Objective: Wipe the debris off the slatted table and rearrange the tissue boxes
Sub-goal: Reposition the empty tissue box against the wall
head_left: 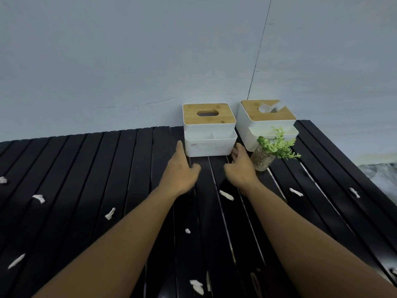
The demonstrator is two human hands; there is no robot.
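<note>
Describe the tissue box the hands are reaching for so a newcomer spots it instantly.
Go to the far edge of the black slatted table, against the grey wall, where two white boxes with wooden lids stand side by side. It is the left box. Its oval slot is empty; the right box shows a tissue and has a plant in front.
</note>
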